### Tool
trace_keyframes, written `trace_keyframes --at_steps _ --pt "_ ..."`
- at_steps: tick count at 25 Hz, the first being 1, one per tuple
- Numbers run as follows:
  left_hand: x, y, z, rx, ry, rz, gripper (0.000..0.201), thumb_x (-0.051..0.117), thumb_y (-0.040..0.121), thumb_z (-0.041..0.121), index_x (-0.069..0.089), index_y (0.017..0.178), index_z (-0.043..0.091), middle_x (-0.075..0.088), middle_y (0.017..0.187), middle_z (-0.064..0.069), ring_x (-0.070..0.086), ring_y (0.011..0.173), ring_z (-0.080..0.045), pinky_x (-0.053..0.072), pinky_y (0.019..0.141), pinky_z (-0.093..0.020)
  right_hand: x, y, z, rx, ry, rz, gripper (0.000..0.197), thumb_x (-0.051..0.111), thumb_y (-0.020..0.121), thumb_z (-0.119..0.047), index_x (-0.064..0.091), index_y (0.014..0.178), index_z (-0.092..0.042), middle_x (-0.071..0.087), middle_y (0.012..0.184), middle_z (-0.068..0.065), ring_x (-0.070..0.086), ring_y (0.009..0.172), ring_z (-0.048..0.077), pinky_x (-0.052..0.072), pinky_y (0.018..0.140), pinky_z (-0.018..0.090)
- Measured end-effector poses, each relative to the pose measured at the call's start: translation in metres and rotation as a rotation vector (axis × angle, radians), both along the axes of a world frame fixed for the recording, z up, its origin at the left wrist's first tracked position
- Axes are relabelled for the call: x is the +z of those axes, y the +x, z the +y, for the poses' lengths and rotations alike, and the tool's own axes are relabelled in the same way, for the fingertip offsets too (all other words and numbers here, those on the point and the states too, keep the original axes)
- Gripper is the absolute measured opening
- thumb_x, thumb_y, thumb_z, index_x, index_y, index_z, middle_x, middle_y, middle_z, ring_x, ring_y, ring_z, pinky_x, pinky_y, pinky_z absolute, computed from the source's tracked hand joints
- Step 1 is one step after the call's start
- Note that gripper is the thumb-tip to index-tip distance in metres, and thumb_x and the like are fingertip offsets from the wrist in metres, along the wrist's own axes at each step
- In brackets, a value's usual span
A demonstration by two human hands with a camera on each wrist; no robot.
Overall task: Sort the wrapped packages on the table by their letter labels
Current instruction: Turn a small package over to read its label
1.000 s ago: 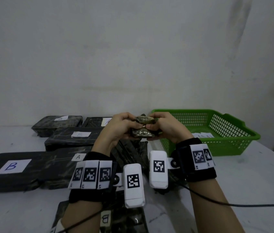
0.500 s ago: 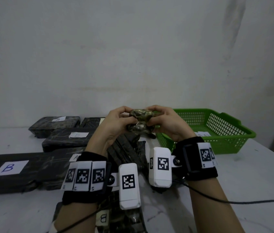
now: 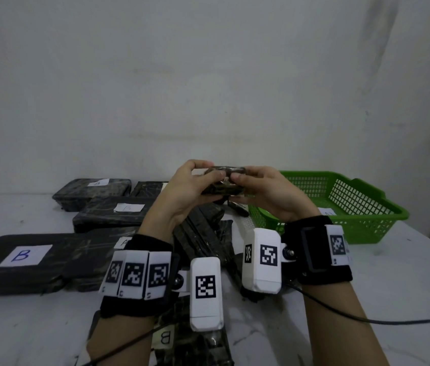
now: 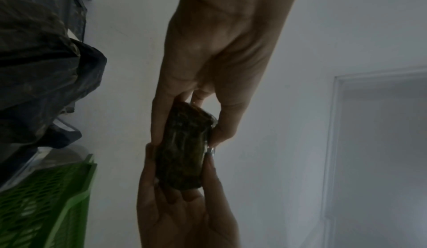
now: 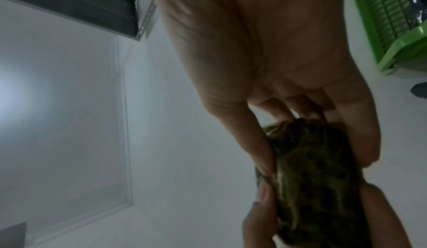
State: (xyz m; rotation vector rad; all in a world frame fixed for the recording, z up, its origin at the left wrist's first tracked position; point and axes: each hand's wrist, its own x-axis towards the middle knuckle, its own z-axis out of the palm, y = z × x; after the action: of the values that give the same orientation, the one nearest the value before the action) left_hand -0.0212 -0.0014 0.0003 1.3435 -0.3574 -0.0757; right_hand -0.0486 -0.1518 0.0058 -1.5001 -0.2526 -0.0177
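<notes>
Your white table (image 3: pixel 367 299) holds the big dark packages. The biggest, marked B (image 3: pixel 21 257), lies flat at 9 o'clock from your hands. The green basket (image 3: pixel 367 207) sits at 3 o'clock, with a paper label inside. A smaller package marked B (image 3: pixel 119 211) lies at 10 o'clock, and one marked A (image 3: pixel 92 190) is behind it.

Your left hand (image 3: pixel 185 191) and right hand (image 3: pixel 269 196) both hold the small wrapped package (image 3: pixel 223 184), thumbs and curled fingers pinching its ends. A second ago it was lower and showed a different side. You have lifted and turned it. No letter shows yet, so I think you need to keep turning it.
</notes>
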Motion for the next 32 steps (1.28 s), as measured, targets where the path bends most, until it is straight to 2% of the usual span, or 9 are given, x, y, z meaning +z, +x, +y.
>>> trace_keyframes --at_steps 4,8,11,14,19,22,25,29,32 --pt "-0.003 -0.003 -0.007 0.051 0.053 -0.021 0.031 0.064 0.081 -0.003 0.047 0.105 0.007 0.06 0.085 -0.01 0.06 0.07 -0.019 0.058 0.054 -0.027 0.0 -0.001 -0.003 -0.112 -0.112 0.042 0.012 0.055 0.086 0.002 0.063 0.094 0.004 0.062 0.079 0.011 0.061 0.075 0.017 0.056 0.063 0.024" --pt "-0.003 -0.002 -0.008 0.058 0.122 -0.042 0.028 0.064 0.08 -0.005 0.048 0.093 0.014 0.06 0.083 -0.009 0.059 0.068 -0.019 0.056 0.056 -0.029 0.002 -0.002 0.003 -0.177 -0.166 0.061 0.015 0.056 0.083 0.004 0.062 0.074 -0.005 0.059 0.071 0.012 0.058 0.07 0.019 0.055 0.057 0.024" --pt "-0.003 -0.001 -0.007 0.038 0.08 -0.044 0.032 0.059 0.083 -0.006 0.043 0.107 0.01 0.058 0.088 -0.01 0.058 0.07 -0.017 0.055 0.053 -0.023 0.002 -0.001 0.005 -0.17 -0.133 0.033 0.013 0.055 0.084 0.005 0.063 0.082 -0.005 0.06 0.075 0.01 0.059 0.071 0.017 0.055 0.059 0.022" --pt "-0.006 0.0 -0.008 0.008 0.06 -0.036 0.031 0.053 0.088 -0.004 0.04 0.113 0.007 0.052 0.102 -0.016 0.057 0.076 -0.017 0.056 0.058 -0.022 0.001 0.0 0.008 -0.146 -0.082 0.017 0.015 0.05 0.087 0.005 0.061 0.083 -0.004 0.06 0.076 0.011 0.059 0.07 0.017 0.053 0.058 0.018" --pt "-0.007 0.002 -0.007 0.02 0.082 -0.056 0.026 0.05 0.088 -0.006 0.043 0.11 0.006 0.055 0.087 -0.008 0.057 0.071 -0.015 0.055 0.049 -0.02 0.0 0.001 0.007 -0.211 -0.13 0.053 0.015 0.055 0.085 0.004 0.062 0.073 -0.002 0.061 0.06 0.007 0.059 0.063 0.015 0.054 0.055 0.02" --pt "-0.006 0.001 -0.008 0.038 0.092 -0.059 0.026 0.049 0.088 -0.007 0.043 0.11 0.007 0.055 0.084 -0.007 0.056 0.07 -0.014 0.054 0.047 -0.019 0.0 0.0 0.007 -0.211 -0.128 0.051 0.01 0.057 0.084 0.003 0.062 0.076 -0.001 0.062 0.064 0.008 0.06 0.064 0.016 0.055 0.056 0.021" --pt "-0.006 0.002 -0.008 0.054 0.042 -0.057 0.027 0.05 0.087 -0.008 0.042 0.108 0.007 0.056 0.09 -0.007 0.057 0.073 -0.015 0.056 0.052 -0.021 0.001 -0.001 0.01 -0.225 -0.059 0.013 0.007 0.057 0.084 0.005 0.062 0.082 0.001 0.062 0.074 0.013 0.061 0.066 0.017 0.054 0.055 0.02" --pt "-0.004 0.003 -0.002 0.058 0.0 -0.145 0.039 0.053 0.078 -0.02 0.048 0.094 0.016 0.059 0.095 0.001 0.057 0.082 -0.014 0.052 0.073 -0.028 0.003 -0.002 0.004 -0.161 -0.036 0.018 0.013 0.056 0.089 -0.009 0.06 0.102 -0.006 0.06 0.087 0.01 0.059 0.073 0.019 0.052 0.07 0.027" --pt "-0.002 0.001 0.004 0.019 0.018 -0.201 0.046 0.053 0.073 -0.025 0.052 0.093 0.017 0.057 0.098 -0.002 0.056 0.091 -0.018 0.05 0.082 -0.031 0.006 -0.008 0.0 -0.068 0.075 0.092 0.013 0.053 0.091 -0.013 0.057 0.103 -0.009 0.064 0.089 0.012 0.067 0.067 0.021 0.057 0.06 0.026"
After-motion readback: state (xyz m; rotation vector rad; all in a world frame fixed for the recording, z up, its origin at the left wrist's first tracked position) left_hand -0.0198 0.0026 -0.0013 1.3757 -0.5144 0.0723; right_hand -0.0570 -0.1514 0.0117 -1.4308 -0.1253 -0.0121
